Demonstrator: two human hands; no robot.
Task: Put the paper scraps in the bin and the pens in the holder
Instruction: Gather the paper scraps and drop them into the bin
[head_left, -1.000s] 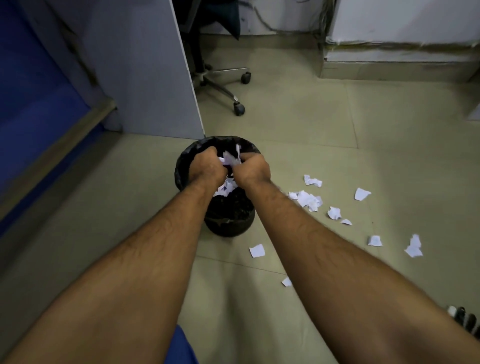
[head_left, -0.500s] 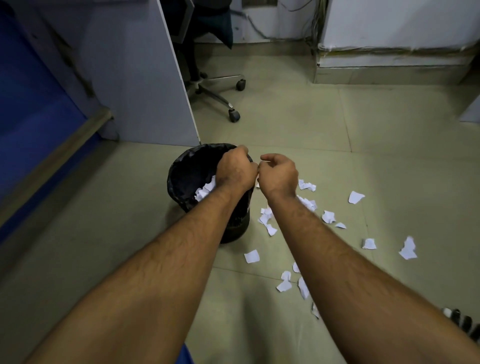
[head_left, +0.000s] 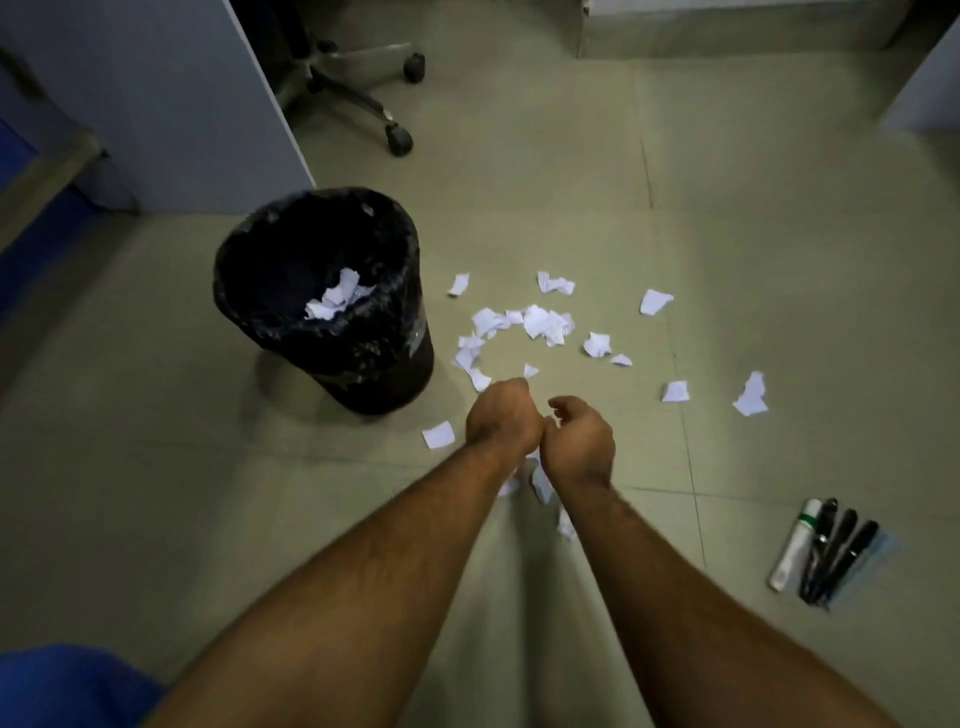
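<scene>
Both hands loosely curled, contents unclear; scraps (head_left: 540, 322) scattered beside bin (head_left: 363, 364); pens (head_left: 826, 551) right

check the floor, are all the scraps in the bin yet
No, some scraps lie in the bin, but many more are scattered on the floor to its right.

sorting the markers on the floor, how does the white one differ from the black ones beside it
The white marker is pale with a green band near its top; the black markers are dark all over. The white marker lies leftmost, the black markers to its right. All lie side by side, pointing the same way.
</scene>
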